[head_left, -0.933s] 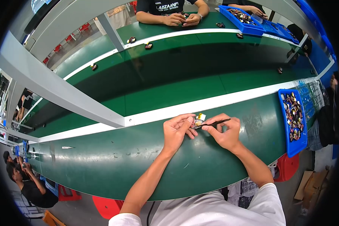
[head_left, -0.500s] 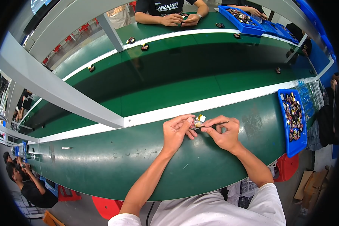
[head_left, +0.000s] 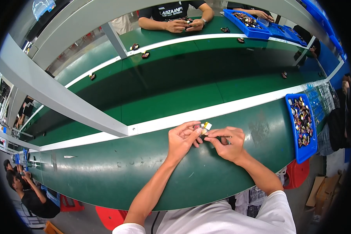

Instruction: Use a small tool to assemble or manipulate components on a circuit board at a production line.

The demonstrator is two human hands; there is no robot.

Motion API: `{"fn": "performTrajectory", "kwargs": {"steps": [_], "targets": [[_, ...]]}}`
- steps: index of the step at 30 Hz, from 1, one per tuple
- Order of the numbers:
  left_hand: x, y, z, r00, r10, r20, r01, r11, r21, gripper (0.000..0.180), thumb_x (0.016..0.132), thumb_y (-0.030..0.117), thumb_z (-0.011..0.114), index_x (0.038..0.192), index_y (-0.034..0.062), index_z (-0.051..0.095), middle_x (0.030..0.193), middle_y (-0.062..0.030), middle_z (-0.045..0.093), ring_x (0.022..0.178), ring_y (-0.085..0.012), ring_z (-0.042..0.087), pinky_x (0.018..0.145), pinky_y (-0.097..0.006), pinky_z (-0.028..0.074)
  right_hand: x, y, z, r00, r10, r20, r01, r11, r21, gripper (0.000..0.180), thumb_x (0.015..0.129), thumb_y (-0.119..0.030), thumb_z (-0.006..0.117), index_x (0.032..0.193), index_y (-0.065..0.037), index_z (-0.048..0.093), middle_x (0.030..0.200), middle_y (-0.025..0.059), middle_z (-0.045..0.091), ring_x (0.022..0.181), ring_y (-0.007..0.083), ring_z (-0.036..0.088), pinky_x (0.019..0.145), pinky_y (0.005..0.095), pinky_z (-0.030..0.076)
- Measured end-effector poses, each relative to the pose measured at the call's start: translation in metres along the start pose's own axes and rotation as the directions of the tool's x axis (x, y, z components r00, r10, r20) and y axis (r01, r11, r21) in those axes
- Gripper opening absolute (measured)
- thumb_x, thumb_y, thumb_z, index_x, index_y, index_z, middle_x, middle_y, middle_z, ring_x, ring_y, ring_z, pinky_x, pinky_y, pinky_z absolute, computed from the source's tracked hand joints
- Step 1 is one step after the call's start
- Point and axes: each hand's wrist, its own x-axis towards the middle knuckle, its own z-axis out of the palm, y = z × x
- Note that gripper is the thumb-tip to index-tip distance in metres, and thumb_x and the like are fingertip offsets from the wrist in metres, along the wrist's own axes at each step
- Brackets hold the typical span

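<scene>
My left hand (head_left: 179, 141) is above the green bench, its fingers curled around a small dark electronic part (head_left: 197, 126) with a yellow-and-white tab (head_left: 207, 125) sticking up. Fingers mostly cover the part, so its exact kind is unclear. From the right, my right hand (head_left: 231, 146) pinches a thin dark stick-like tool (head_left: 224, 137). The tool's tip meets the part beside my left fingertips. Both hands nearly touch.
At the right end of the bench (head_left: 117, 175) stands a blue tray (head_left: 312, 150) full of similar small parts. Beyond a white rail (head_left: 160, 125), a green conveyor belt (head_left: 171, 99) carries scattered parts. A grey post (head_left: 78, 103) slants across the left. Opposite, a person's hands (head_left: 185, 25) handle parts.
My right fingers have closed in slightly toward the part, and the tool is now at a different angle, less of it showing. Parts on the belt have shifted slightly left.
</scene>
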Motion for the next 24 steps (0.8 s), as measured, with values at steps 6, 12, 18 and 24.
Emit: {"fn": "performTrajectory", "kwargs": {"steps": [6,12,18,24], "targets": [[0.002,-0.006,0.004,0.999,-0.003,-0.051,0.004,1.000,0.021,0.028,0.096,0.002,0.067,0.121,-0.0099,0.065,0.086,-0.0120,0.074,0.068,-0.0134,0.069,0.055,-0.025,0.056,-0.002,0.004,0.002,0.995,-0.103,-0.001,0.103,0.992,-0.067,0.016,0.072,0.000,0.084,0.082,-0.008,0.075,0.081,0.0007,0.078,0.050,0.0102,0.063,0.046,0.0249,0.036],[-0.001,-0.006,0.006,0.996,-0.021,-0.090,0.025,0.999,0.034,0.026,0.096,0.001,0.066,0.120,-0.0094,0.066,0.084,-0.0118,0.073,0.067,-0.0133,0.068,0.057,-0.025,0.056,-0.003,0.002,0.003,0.994,-0.107,0.006,0.107,0.992,-0.071,0.017,0.071,0.000,0.083,0.082,-0.009,0.074,0.081,0.0000,0.078,0.051,0.0100,0.064,0.046,0.0249,0.036],[0.000,-0.009,0.005,0.995,0.002,-0.098,0.004,0.999,0.054,0.026,0.095,-0.001,0.067,0.119,-0.0113,0.064,0.086,-0.0148,0.073,0.067,-0.0155,0.070,0.059,-0.027,0.059,-0.003,0.004,0.006,0.995,-0.101,-0.021,0.100,0.994,-0.041,0.017,0.071,0.000,0.083,0.082,-0.009,0.075,0.082,0.0000,0.078,0.047,0.0106,0.060,0.045,0.0250,0.035],[0.005,-0.009,0.008,0.995,0.010,-0.099,-0.005,0.999,0.043,0.022,0.096,0.000,0.066,0.115,-0.0094,0.064,0.081,-0.0116,0.072,0.065,-0.0133,0.068,0.059,-0.026,0.058,-0.002,0.011,0.008,0.990,-0.117,-0.073,0.116,0.993,-0.023,0.015,0.070,-0.002,0.087,0.078,-0.006,0.075,0.081,0.0028,0.078,0.040,0.0071,0.048,0.045,0.0243,0.034]]}}
